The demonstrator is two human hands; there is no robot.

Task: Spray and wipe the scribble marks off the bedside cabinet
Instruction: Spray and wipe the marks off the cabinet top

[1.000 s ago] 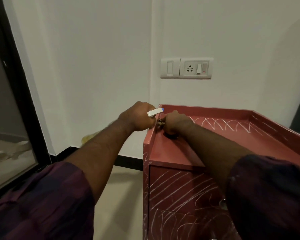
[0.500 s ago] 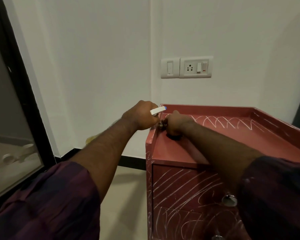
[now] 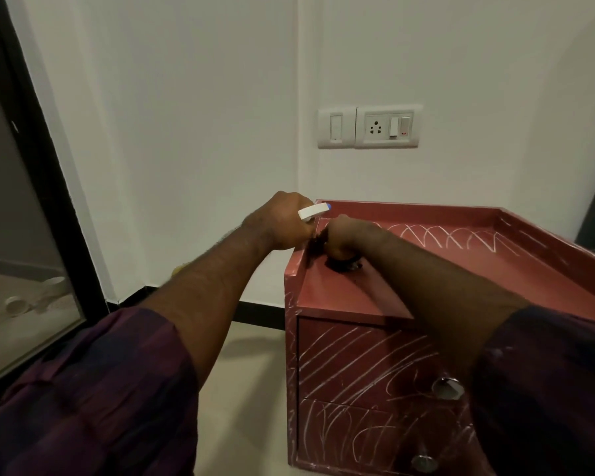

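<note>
Head view, person at the bedside cabinet (image 3: 340,300), a red two-drawer unit with a raised rim round its top, standing in a room corner. The left hand (image 3: 282,221) is held just off the cabinet's rear left corner, fingers curled tight round a sprayer (image 3: 313,211). Only its white head with a blue tip shows, and that tip points right, over the rim. The bottle body is hidden by the fist.

The right hand (image 3: 340,235) is on the top just inside the same corner, knuckles up, fingers curled down on a dark cloth (image 3: 346,264) which it presses to the surface. The two hands are nearly touching.

The scribble marks (image 3: 443,235) on the top are a row of white loops. The row lies to the right of the right hand, its long axis running left to right along the rear rim. The near part of the top shows no marks. Further strokes cover the right rim, the left side panel and both drawer fronts (image 3: 358,359).

Judgement: the right hand with the cloth is the nearer to the row, so the wipe would travel rightward along that axis, and the sprayer already faces that way. The drawer fronts look untouched. A wall socket (image 3: 387,127) is set above the cabinet.
</note>
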